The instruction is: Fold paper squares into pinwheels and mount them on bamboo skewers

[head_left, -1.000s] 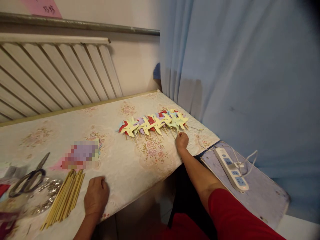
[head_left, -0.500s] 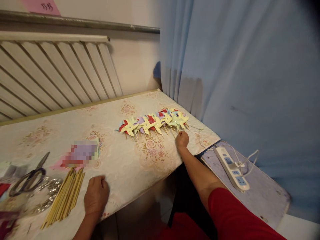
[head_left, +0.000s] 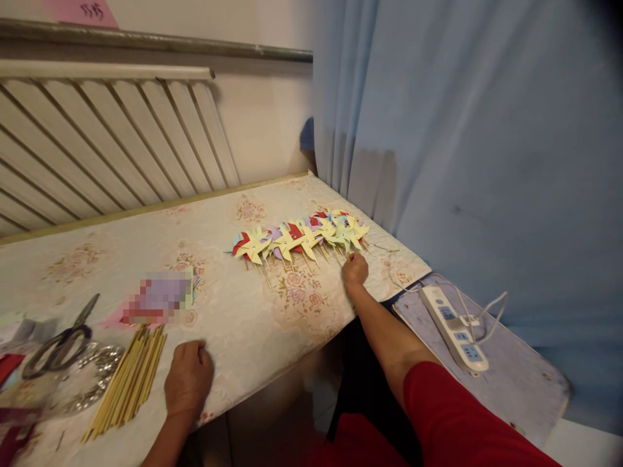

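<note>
My right hand [head_left: 355, 268] is closed at the near right end of a row of paper pinwheels, around the stick of a pale green and yellow pinwheel [head_left: 346, 235]. The other pinwheels [head_left: 285, 243], in yellow, red, purple and blue paper on thin sticks, lie overlapping to its left. My left hand [head_left: 189, 377] rests curled on the flowered tablecloth [head_left: 243, 350] near the front edge, with nothing visible in it. Just left of that hand lies a bundle of thin wooden sticks [head_left: 127, 383].
Scissors [head_left: 63, 344] lie at the left beside a clear container of small shiny metal pieces [head_left: 90, 379]. Coloured paper sheets [head_left: 160, 295] sit behind the sticks. A white power strip [head_left: 452, 327] rests on a stool at the right, below a blue curtain [head_left: 462, 162]. A radiator [head_left: 111, 136] stands behind the table.
Both hands stay in nearly the same places. The whole view shifts very slightly, and the pinwheels look unmoved.
</note>
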Motion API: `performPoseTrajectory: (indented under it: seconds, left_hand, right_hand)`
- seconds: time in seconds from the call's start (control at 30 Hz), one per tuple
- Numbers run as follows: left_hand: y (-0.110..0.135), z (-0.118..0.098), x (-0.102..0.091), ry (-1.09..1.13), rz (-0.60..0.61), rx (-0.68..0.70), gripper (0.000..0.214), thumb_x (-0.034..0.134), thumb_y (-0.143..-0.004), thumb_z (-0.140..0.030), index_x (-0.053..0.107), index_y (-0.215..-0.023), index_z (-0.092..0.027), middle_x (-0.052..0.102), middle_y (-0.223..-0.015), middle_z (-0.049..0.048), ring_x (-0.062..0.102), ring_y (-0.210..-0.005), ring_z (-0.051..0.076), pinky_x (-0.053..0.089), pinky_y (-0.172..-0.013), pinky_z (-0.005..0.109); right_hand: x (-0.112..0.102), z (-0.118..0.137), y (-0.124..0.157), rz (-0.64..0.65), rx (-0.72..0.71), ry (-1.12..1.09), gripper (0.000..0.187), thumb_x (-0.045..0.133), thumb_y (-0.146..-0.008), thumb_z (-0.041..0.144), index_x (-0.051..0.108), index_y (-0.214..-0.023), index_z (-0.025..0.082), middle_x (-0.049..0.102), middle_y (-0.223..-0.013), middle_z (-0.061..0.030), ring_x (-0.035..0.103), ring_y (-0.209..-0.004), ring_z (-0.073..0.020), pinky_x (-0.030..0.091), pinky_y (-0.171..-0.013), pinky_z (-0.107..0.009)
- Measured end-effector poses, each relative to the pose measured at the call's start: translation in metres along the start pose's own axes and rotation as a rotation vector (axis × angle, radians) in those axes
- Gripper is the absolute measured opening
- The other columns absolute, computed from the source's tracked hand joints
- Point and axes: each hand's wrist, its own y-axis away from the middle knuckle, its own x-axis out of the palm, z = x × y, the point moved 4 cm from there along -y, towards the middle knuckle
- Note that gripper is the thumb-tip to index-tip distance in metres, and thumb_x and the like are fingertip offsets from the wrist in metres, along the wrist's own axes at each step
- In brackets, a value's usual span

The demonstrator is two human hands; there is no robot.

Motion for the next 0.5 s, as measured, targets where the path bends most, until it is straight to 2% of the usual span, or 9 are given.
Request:
performPoseTrajectory:
  seconds: [0.5]
  left_hand:
    - [0.0005, 0.0002, 0.0007, 0.001, -0.002, 0.012, 0.026, 0.035, -0.091, -0.024, 0.059, -0.099, -0.017, 0.058, -0.107, 0.01, 0.057, -0.098, 0.021, 0.045, -0.078, 0.032]
  right_hand:
    - [-0.0033, -0.0081, 0.0059, -0.067, -0.038, -0.045, 0.019, 0.044, -0.073, 0.012, 0.062, -0.079, 0.015, 0.062, -0.077, -0.0077, 0.051, -0.072, -0.0196, 0.037, -0.071, -0.029]
